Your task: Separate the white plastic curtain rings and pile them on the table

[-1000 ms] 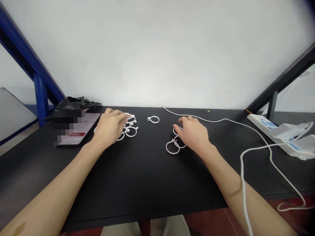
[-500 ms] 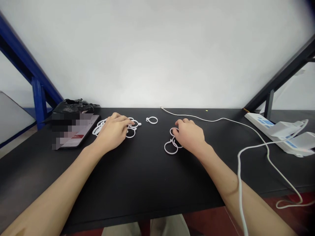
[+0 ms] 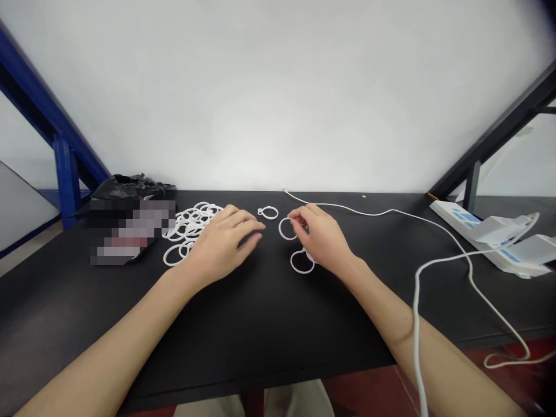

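Between the thumb and fingers of my right hand is a white plastic ring with its loop sticking out to the left. Just below that hand lies another white ring, partly overlapping more ring parts hidden under the palm. My left hand is open, fingers stretched to the right and apart, with nothing in them. It covers the right side of a pile of white rings, each having a small loop or tab. A single white ring lies farther back, between the two hands.
On the left of the black table are a black plastic bag and a partly blurred-out packet. A white cable runs to the right, where a white power strip holds plugs; another cable loop crosses my right forearm.
My left hand has moved right and nearer, uncovering the ring pile, and its fingers have spread. My right hand has shifted left and lifted one ring off the small group beneath it.
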Demonstrator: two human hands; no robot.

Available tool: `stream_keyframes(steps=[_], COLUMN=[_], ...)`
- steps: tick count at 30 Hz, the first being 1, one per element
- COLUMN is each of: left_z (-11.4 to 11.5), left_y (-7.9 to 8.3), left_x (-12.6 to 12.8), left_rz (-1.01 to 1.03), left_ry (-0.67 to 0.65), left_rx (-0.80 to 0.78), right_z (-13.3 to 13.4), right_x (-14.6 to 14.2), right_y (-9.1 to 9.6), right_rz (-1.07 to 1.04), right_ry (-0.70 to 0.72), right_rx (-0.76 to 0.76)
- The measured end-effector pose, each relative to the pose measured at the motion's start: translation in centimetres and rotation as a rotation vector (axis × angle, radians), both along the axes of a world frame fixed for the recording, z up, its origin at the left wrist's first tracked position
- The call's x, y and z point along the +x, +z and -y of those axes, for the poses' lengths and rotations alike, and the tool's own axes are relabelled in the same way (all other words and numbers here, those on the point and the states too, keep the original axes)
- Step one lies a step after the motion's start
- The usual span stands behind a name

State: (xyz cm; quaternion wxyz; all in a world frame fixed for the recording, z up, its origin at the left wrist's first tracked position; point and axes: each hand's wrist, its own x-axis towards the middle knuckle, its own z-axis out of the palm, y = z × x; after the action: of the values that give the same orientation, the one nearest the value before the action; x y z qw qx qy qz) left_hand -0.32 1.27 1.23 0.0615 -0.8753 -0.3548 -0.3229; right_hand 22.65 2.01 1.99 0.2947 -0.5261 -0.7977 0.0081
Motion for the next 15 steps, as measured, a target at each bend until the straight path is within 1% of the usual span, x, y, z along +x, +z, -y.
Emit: stream_keyframes(steps=[3, 4, 9, 13, 15], left_z=[0.7, 0.9, 1.0, 0.6, 0.6], left_y=[0.2, 0.3, 0.2, -0.2, -0.4], left_x=[0.9, 1.1, 1.4, 1.4, 1.5], left_rz=[-0.032, -0.045, -0.049, -0.111, -0.138], left_ry=[-0.115, -0.124, -0.081, -0.159, -0.17], left_rx=[0.037, 0.043, 0.058, 0.058, 0.057], right_z=[0.4, 0.6, 0.9, 1.0, 1.1], right_x=[-0.8, -1.1, -1.9, -2.2, -2.3], right_y=[-0.1, -0.2, -0.5, -0.7, -0.7], right_rz=[-0.147, -0.176, -0.251, -0.322, -0.331], right_ry=[0.106, 0.127, 0.205, 0.236, 0.229], right_rx=[0.04, 0.048, 0.019, 0.013, 0.014])
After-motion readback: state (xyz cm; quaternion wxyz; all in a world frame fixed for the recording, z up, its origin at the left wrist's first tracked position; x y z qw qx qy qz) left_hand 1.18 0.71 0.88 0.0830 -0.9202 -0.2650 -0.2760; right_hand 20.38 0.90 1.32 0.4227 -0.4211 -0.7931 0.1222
